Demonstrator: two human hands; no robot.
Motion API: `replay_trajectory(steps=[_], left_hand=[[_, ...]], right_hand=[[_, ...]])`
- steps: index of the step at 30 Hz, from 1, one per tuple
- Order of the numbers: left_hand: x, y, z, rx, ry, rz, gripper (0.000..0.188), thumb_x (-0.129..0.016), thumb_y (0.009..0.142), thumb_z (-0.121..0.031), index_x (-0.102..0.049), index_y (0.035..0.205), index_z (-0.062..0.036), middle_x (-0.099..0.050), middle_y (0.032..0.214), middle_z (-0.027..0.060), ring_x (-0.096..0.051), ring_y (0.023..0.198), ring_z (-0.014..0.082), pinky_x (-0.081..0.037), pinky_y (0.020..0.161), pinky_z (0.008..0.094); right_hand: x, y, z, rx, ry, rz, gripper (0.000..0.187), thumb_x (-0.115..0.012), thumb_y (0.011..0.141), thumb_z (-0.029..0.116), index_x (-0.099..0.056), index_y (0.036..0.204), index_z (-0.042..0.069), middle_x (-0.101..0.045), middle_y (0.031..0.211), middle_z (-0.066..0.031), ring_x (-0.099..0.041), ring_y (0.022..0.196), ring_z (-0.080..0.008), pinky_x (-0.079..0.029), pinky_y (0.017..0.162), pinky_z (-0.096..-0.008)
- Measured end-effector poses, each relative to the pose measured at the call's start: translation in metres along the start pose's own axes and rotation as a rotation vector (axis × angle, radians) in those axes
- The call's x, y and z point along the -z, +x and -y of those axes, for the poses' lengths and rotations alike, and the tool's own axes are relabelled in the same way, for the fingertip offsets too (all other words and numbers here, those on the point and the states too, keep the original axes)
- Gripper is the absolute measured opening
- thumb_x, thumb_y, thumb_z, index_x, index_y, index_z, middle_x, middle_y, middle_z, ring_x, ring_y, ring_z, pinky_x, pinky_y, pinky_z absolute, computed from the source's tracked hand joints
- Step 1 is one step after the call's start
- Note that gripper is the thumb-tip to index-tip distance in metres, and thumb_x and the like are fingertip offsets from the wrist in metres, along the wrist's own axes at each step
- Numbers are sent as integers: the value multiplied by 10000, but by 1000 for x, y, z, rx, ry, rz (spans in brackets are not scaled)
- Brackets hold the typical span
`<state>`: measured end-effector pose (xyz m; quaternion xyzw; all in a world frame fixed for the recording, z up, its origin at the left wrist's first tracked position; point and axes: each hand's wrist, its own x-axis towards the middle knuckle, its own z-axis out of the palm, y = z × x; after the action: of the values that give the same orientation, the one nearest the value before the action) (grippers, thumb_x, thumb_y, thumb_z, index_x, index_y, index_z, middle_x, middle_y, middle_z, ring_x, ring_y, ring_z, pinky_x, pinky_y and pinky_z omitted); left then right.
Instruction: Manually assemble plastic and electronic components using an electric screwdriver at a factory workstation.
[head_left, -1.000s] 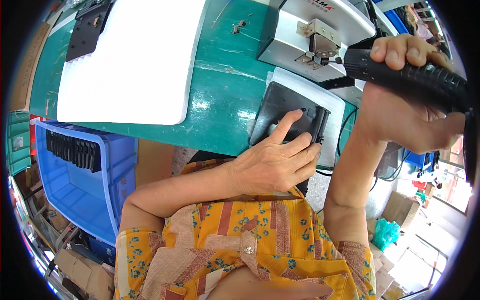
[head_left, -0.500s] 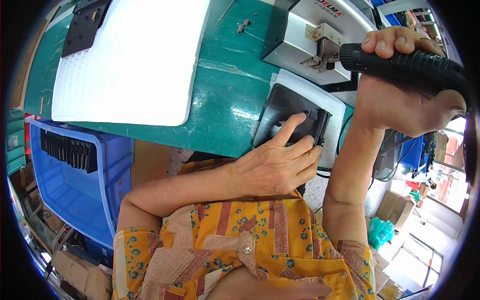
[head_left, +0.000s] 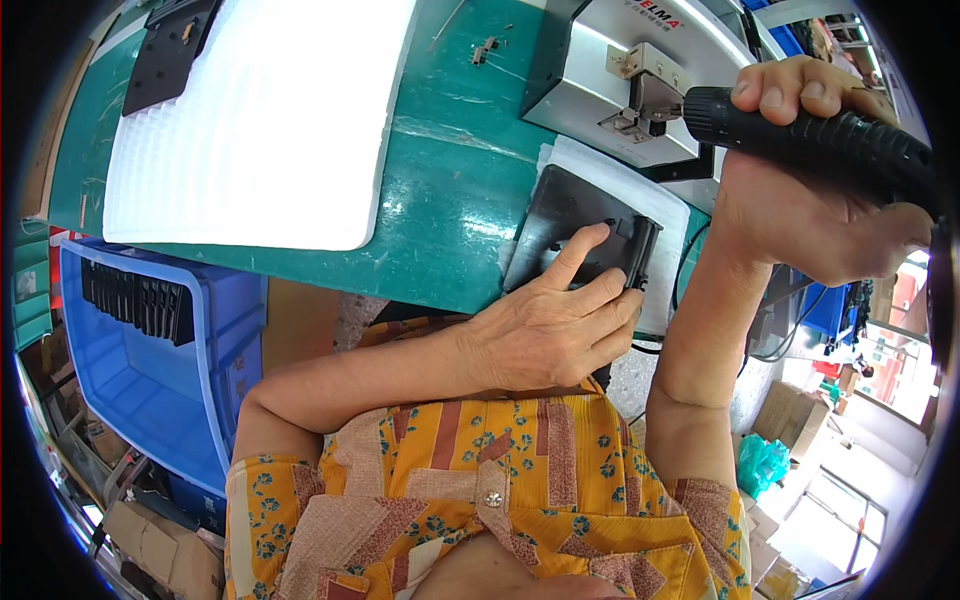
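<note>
My right hand (head_left: 800, 190) is wrapped round a black electric screwdriver (head_left: 800, 130), which lies almost level. Its nose points left at the metal outlet block (head_left: 645, 95) of a silver bench machine that looks like a screw feeder (head_left: 640, 150). The bit is by the outlet; I cannot tell whether a screw sits on it. Below, my left hand (head_left: 555, 325) holds down a flat black plastic panel (head_left: 570, 220). The index finger points across its face, while the other fingers curl at its right, ridged edge. A white foam pad (head_left: 675, 210) lies under the panel.
On the green bench (head_left: 450, 190) lies a large white foam sheet (head_left: 260, 120), with another black panel (head_left: 165, 60) on its far left corner. Small metal pieces (head_left: 486, 50) lie near the machine. A blue crate (head_left: 140, 370) with several black parts stands left. Cables hang right.
The screwdriver and my right hand have shifted very slightly. My left hand stays on the panel, nearly unmoved.
</note>
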<state>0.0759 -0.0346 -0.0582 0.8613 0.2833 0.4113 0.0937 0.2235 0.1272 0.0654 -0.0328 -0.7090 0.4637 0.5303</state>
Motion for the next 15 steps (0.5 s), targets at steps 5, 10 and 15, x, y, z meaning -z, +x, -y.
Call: replay_trajectory(steps=[5, 10, 15], left_hand=[[0, 1, -1, -2, -5, -3, 161, -652, 855, -128, -693, 978, -33, -658, 1144, 84, -610, 1066, 227, -357, 1138, 648], [0, 2, -1, -2, -2, -6, 163, -652, 855, -131, -693, 979, -33, -657, 1145, 83, -608, 1066, 225, -356, 1139, 647], [1, 4, -1, -4, -1, 9, 172, -647, 861, -138, -691, 990, -32, -654, 1146, 82, -608, 1071, 226, -353, 1143, 644]], right_hand=[[2, -1, 2, 3, -9, 24, 916, -523, 809, 880, -637, 1196, 58, -586, 1021, -119, -580, 871, -264, -477, 788, -449], [18, 2, 3, 7, -14, 93, 907, -514, 818, 873, -638, 1193, 56, -590, 1026, -120, -582, 866, -266, -478, 774, -446], [19, 4, 4, 6, -3, 76, 897, -525, 823, 859, -631, 1201, 52, -587, 1027, -120, -581, 873, -264, -476, 782, -444]])
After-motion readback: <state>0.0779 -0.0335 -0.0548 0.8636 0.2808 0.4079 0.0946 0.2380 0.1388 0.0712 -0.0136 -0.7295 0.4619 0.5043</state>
